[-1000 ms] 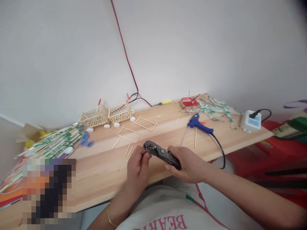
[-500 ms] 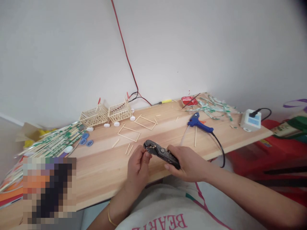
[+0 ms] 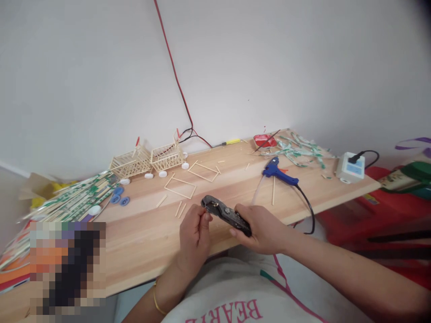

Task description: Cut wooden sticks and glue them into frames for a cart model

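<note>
My right hand (image 3: 264, 229) is wrapped round the handles of dark, worn pliers (image 3: 225, 214), whose jaws point left over the wooden board (image 3: 144, 237). My left hand (image 3: 194, 237) is curled up at the jaws, its fingertips pinched together right against them; whatever they pinch is too small to make out. Several loose thin wooden sticks (image 3: 181, 209) lie on the board just beyond my left hand.
Two stick-built carts (image 3: 148, 160) with white wheels stand at the back, with two stick frames (image 3: 191, 178) before them. A blue glue gun (image 3: 279, 174) lies to the right, its black cord running off the edge. A white power adapter (image 3: 351, 167), a red dish (image 3: 265, 141), green-printed scraps and blue caps (image 3: 119, 196) are about.
Both hands stay together on the pliers. The view has shifted slightly; nothing on the board has moved.
</note>
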{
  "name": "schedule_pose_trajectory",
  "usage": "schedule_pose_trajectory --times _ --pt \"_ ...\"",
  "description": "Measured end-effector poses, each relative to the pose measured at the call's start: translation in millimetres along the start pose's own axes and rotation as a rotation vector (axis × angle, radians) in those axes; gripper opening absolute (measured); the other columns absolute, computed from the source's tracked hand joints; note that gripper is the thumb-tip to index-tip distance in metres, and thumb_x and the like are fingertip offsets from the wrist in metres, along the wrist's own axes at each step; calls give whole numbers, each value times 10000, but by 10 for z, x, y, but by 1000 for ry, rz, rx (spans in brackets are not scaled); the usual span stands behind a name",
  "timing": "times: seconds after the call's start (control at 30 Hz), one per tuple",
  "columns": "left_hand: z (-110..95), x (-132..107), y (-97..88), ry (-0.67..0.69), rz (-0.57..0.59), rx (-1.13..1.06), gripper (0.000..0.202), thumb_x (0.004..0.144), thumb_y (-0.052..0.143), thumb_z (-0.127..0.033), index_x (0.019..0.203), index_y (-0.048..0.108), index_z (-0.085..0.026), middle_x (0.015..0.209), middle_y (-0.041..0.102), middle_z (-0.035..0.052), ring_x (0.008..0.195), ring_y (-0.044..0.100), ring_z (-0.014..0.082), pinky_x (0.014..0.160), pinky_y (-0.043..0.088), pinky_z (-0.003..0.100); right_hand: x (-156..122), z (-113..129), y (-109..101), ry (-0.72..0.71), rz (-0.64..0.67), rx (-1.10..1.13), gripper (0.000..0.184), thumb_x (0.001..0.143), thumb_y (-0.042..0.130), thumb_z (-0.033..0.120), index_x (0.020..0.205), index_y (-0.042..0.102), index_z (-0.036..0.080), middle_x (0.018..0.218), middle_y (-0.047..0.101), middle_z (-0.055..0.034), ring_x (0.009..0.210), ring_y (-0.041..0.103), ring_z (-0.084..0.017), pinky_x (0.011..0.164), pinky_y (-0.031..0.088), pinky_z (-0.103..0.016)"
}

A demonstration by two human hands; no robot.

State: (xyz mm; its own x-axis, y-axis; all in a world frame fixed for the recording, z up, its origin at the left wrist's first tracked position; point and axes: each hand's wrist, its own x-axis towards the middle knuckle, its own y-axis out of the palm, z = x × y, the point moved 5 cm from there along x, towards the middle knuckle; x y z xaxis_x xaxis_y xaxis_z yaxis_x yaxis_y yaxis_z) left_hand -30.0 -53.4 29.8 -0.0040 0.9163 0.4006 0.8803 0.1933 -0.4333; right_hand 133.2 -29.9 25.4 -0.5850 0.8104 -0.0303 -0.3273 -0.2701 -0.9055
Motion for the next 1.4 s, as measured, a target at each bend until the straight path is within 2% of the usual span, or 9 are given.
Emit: schedule_pose_trajectory --times 0.27,0.73,0.87,1.1,1.4 --pt "56 -6 28 36 6 47 173 897 381 -208 787 511 -180 713 525 13 667 495 133 623 375 251 -1 -54 91 7 -4 14 243 842 425 428 800 434 189 669 565 -32 576 492 -150 528 234 -252" --pt "85 35 37 53 51 0 146 895 411 -228 884 549 -178 738 542 5 672 501 122 625 376 240 0 -85 123 12 26 233 224 833 462 379 716 410 196 638 505 12 550 426 -108 523 273 -224" --pt "110 36 40 27 59 -27 148 895 410 -227 829 532 -176 740 530 6 674 487 123 626 372 241 -3 -62 102 44 24 182 235 827 477 410 748 436 192 654 532 1 562 444 -117 530 259 -232" --pt "199 10 98 -57 85 -234 203 915 375 -264 799 517 -177 673 469 -13 633 453 112 608 367 231 0 -59 27 32 10 39 289 810 489 477 838 459 191 739 589 -38 648 515 -165 560 255 -249" --pt "181 -4 115 -90 83 -238 219 919 373 -283 791 516 -177 624 469 -26 578 440 97 553 346 206 -20 -27 -37 20 -15 15 280 807 489 473 846 444 199 756 599 -32 643 526 -169 548 239 -253"
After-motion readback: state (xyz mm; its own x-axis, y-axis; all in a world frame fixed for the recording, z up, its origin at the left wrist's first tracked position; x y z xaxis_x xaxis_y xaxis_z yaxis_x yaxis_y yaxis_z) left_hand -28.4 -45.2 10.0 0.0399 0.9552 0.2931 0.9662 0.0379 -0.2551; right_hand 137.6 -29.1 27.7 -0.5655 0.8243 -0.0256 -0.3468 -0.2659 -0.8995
